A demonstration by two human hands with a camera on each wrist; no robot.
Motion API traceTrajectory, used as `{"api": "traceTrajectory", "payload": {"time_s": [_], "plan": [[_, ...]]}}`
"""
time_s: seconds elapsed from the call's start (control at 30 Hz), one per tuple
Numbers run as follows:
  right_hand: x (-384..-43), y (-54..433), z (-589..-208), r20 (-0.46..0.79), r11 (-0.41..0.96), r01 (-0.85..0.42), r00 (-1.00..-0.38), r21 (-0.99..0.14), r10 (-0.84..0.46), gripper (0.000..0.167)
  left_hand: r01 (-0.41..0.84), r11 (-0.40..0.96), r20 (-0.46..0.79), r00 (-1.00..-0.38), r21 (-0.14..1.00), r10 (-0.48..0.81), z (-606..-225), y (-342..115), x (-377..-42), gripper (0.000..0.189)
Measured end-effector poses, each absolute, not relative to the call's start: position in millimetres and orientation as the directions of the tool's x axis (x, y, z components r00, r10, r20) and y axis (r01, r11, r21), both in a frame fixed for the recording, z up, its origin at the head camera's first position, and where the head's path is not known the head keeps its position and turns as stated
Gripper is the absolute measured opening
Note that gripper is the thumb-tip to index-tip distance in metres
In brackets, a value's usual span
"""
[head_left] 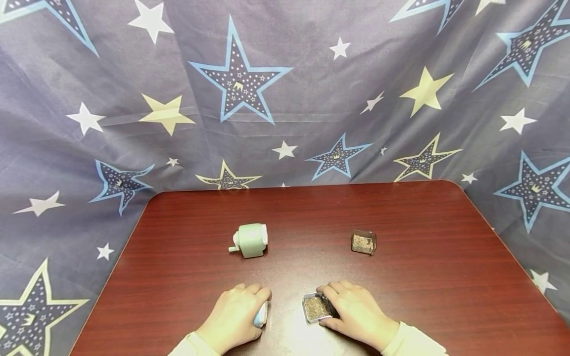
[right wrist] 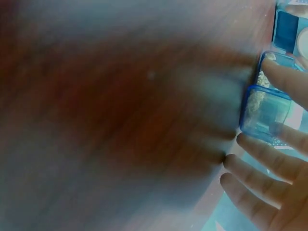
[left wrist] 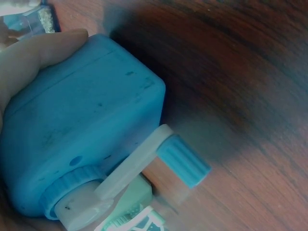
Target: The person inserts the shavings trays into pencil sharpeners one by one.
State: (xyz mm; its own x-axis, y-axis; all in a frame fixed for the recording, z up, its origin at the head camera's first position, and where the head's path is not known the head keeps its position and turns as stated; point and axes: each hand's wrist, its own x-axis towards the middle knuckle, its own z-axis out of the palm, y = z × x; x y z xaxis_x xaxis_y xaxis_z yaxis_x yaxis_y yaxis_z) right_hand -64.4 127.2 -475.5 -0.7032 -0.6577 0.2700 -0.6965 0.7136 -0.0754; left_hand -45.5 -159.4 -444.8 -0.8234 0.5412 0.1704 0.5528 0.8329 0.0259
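My left hand (head_left: 238, 314) grips a blue pencil sharpener (left wrist: 86, 110) near the table's front edge. Its pale crank arm (left wrist: 137, 159) ends in a ribbed blue knob (left wrist: 184, 160). In the head view the hand hides most of this sharpener. To the right, my right hand (head_left: 356, 311) holds a small clear shavings drawer (head_left: 316, 307) between thumb and fingers, the thumb along its near side and a fingertip at its far side. Brown pencil shavings cover the drawer's bottom. The other fingers of that hand spread out in the right wrist view.
A mint-green pencil sharpener (head_left: 252, 241) with a crank lies farther back on the left. Back right is a second clear drawer (head_left: 363, 243), also with shavings in it. The dark red wooden table (head_left: 307, 207) ends at a grey star-patterned cloth (head_left: 267, 143).
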Motion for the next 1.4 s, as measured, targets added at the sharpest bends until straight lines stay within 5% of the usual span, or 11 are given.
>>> {"api": "traceTrajectory", "payload": {"time_s": [1.4], "plan": [[-65,101,-473,0.246,0.681,-0.729,-0.673,-0.064,-0.697,0.057,0.555,0.831,0.187,-0.819,0.018,0.543,-444,-159,-45,0.056]]}}
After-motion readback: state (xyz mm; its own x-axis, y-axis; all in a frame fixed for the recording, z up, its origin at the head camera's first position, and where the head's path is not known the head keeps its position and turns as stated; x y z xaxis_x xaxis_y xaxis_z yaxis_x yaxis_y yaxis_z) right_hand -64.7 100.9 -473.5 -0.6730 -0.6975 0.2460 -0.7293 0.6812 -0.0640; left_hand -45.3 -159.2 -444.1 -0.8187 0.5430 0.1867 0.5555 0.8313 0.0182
